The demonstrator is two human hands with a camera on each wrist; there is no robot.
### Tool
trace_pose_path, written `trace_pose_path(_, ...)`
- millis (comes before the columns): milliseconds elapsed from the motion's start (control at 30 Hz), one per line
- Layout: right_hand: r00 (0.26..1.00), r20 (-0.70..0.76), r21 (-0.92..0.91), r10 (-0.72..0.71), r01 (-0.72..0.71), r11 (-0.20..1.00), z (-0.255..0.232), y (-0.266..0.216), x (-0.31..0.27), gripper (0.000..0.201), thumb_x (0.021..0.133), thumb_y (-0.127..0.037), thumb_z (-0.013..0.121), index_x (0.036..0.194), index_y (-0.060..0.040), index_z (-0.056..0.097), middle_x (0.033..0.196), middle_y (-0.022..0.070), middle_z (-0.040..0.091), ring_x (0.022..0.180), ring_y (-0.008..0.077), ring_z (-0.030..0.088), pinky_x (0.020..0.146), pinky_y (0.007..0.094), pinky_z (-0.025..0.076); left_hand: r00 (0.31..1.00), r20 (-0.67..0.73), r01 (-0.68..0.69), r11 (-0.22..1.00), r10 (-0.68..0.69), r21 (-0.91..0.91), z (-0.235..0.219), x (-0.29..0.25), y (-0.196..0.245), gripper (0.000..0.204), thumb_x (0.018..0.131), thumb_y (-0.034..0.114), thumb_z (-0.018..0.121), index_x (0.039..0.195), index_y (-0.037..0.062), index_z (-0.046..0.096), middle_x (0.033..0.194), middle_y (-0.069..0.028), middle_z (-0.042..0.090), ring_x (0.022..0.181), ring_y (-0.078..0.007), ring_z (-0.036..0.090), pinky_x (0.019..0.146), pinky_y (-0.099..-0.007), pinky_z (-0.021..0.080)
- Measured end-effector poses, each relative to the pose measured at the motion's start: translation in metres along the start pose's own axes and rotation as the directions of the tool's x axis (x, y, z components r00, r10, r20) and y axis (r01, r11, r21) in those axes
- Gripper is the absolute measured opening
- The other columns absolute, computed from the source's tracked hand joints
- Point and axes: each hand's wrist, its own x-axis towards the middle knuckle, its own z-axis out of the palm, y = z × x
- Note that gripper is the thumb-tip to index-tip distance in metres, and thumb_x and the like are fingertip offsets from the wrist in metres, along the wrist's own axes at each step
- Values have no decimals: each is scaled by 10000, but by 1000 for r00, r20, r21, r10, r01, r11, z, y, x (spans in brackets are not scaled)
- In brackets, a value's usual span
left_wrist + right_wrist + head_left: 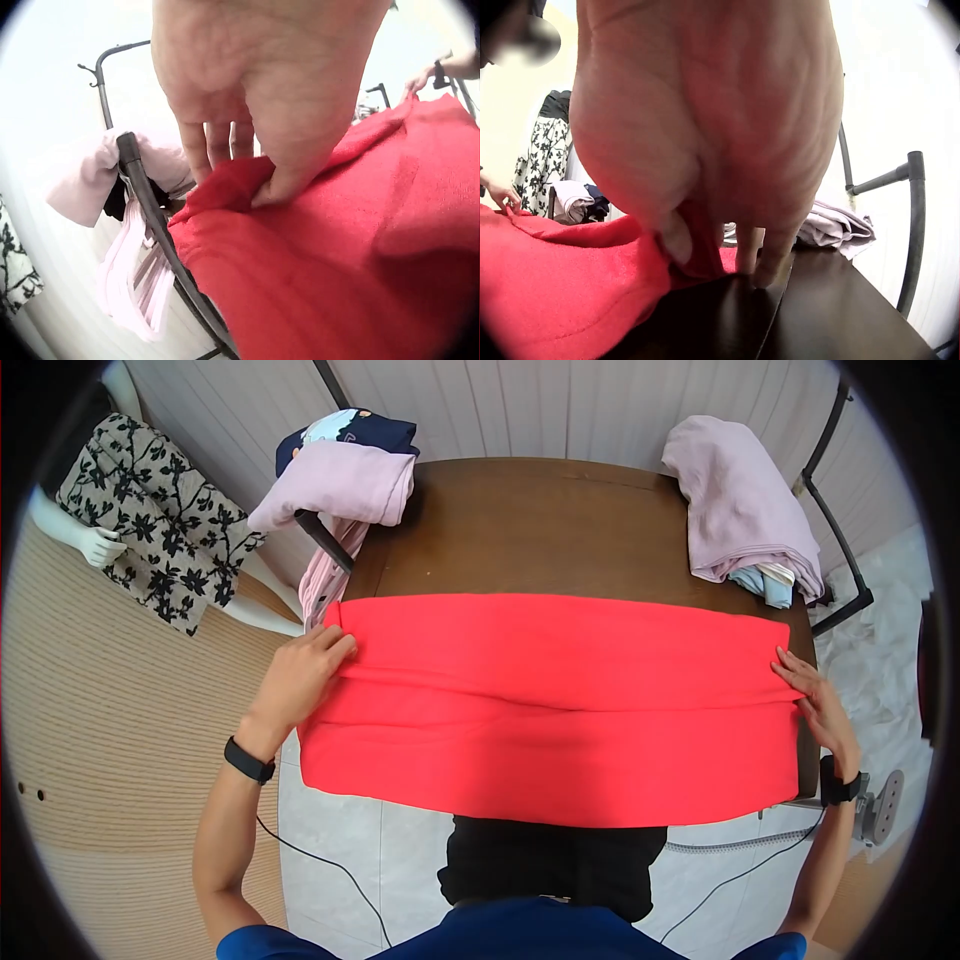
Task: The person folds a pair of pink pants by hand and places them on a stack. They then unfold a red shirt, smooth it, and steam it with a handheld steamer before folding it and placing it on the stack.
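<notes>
A wide red cloth (560,660) with a soft, plush surface lies folded across the near part of the brown table (540,530), its front edge reaching over the table's near side. Creases run along its length. At its left end, my left hand (305,672) pinches a raised fold; in the left wrist view the thumb (281,187) is on one side and the fingers on the other. My right hand (818,702) grips the right end. In the right wrist view cloth is bunched beside the thumb (677,236), while the outer fingertips (763,276) touch the tabletop.
Folded pink cloth (335,480) and a dark blue printed one (385,435) are stacked at the back left. A pink bundle (735,500) sits at the back right above light blue fabric (765,585). Black rack bars (845,550) flank the table. A mannequin in a floral skirt (150,510) stands left.
</notes>
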Motion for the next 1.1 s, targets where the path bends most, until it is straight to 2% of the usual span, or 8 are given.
trace_pose_path(133,998,59,9,-3,2,1000,-11,1,-12,586,897,-172,548,1476,-90,521,1618,155,366,1508,371,298,1244,431,208,993,70,114,948,-97,-297,-15,-6,-34,334,775,-113,545,1063,18,650,1085,-165,690,1043,-355,665,851,-426,543)
trace_pose_path(267,993,-114,155,15,2,988,-19,-25,-19,617,958,-369,541,1515,-112,478,1636,150,334,1519,372,268,1247,446,188,952,-40,285,928,-303,-241,-50,-2,-51,389,800,-143,486,1114,-3,670,1136,-197,691,1073,-380,656,894,-437,522)
trace_pose_path(367,991,-89,83,103,-96,992,-7,-62,-8,713,920,-404,608,1548,-120,423,1658,150,280,1530,371,237,1247,476,178,972,-122,151,935,-199,-320,-46,13,-34,343,865,-94,508,1173,-5,631,1122,-196,666,1021,-361,652,859,-435,506)
trace_pose_path(500,997,74,-125,19,-9,992,24,-59,-1,1029,757,-484,800,1600,-159,308,1696,143,148,1549,395,147,1251,496,167,993,28,118,923,-115,-367,-11,34,1,491,1039,260,535,1504,127,451,1533,-242,417,1406,-404,428,1119,-441,404)
trace_pose_path(567,994,101,-117,45,-33,993,34,-45,0,1162,667,-563,834,1614,-186,275,1702,141,111,1557,403,93,1243,554,144,924,364,228,933,-118,-277,-2,43,29,824,981,585,541,1631,226,184,1678,-235,74,1524,-504,81,1212,-589,218)
trace_pose_path(667,989,113,-183,94,-73,980,37,-37,-5,1177,662,-604,823,1619,-201,267,1704,143,93,1565,391,48,1224,621,109,846,506,281,947,-168,-155,0,52,59,1094,858,756,574,1638,263,-14,1681,-197,-143,1496,-559,-103,1153,-745,122)
trace_pose_path(800,989,101,-174,104,-85,981,36,-21,-7,1198,666,-676,789,1626,-211,244,1709,142,53,1568,392,4,1213,645,70,890,433,246,949,-141,-196,22,70,50,1228,748,879,559,1635,282,-47,1678,-206,-140,1494,-568,-88,1113,-799,104)
trace_pose_path(1100,985,133,-137,112,-93,986,24,12,6,1233,670,-698,784,1638,-228,184,1711,138,29,1567,389,-43,1224,616,12,914,381,219,959,-137,-181,27,105,38,1161,790,852,551,1639,293,-10,1692,-179,-104,1515,-525,-91,1158,-745,59)
